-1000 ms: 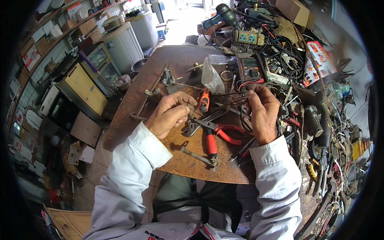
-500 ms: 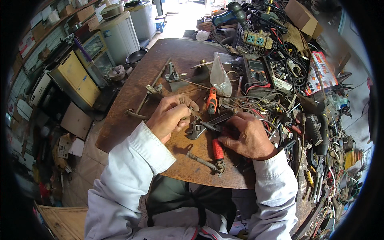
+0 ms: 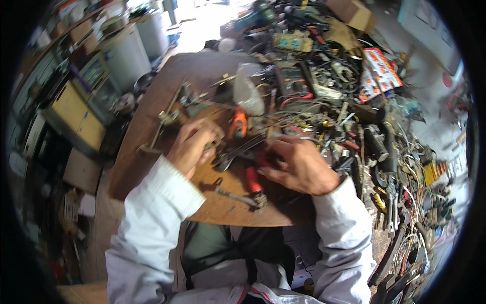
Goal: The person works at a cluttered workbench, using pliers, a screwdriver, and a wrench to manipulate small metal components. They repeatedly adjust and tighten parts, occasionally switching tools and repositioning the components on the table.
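My left hand (image 3: 193,148) is closed over the middle of the wooden table (image 3: 157,81), its fingertips on a small piece I cannot make out. My right hand (image 3: 298,164) is closed round red-handled pliers (image 3: 265,159), mostly hidden by its fingers. An adjustable wrench (image 3: 223,162) lies between my hands. Nearer me are a red-handled tool (image 3: 253,180) and a metal rod with a fitting (image 3: 235,197). Beyond lie an orange-and-black tool (image 3: 237,121) and a plastic bag (image 3: 249,91). The picture is blurred by motion.
A multimeter (image 3: 292,81) sits among wires, tools and parts heaped along the right. A power outlet block (image 3: 292,43) and a cardboard box (image 3: 354,12) are in the back heap. Metal fittings (image 3: 169,118) lie at the table's left. Cabinets (image 3: 71,111) stand left of the table.
My right hand has come down from the dark wires it held and closed on the pliers. My left hand stays pinched. The whole view has shifted and blurred.
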A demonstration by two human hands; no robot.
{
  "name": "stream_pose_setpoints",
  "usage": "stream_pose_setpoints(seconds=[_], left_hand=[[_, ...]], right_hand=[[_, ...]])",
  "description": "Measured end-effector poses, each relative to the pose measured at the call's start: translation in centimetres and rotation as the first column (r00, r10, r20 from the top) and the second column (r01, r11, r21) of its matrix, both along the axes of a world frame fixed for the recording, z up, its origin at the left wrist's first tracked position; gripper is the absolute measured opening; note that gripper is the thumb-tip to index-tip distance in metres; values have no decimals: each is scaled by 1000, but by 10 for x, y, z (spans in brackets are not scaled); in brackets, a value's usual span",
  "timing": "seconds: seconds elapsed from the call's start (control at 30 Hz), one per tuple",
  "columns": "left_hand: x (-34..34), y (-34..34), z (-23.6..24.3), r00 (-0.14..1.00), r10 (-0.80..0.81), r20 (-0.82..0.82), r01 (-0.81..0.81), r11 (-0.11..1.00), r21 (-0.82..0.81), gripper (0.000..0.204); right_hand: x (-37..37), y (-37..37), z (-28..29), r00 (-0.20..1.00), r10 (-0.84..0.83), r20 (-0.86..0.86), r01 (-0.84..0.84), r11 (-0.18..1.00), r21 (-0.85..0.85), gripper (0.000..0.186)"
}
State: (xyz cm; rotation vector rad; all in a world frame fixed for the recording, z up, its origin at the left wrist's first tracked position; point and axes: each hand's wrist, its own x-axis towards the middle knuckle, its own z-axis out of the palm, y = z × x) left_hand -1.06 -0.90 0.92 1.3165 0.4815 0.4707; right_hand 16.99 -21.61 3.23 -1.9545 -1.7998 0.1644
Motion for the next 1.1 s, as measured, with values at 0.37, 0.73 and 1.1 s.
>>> stream_pose_setpoints(seconds=[0.37, 0.73, 1.1], left_hand=[[-1, 10, 1, 999, -3, 41, 3, 1000, -13, 5], [-2, 17, -1, 990, 4, 139, -16, 996, 83, 22], [7, 17, -19, 987, 24, 161, -57, 977, 206, 13]], right_hand=[[-85, -9, -22, 974, 15, 225, -44, 991, 123, 25], [-42, 65, 75, 666, -293, -686, 301, 947, -112, 25], [-11, 62, 88, 511, -411, -755, 282, 910, -305, 42]])
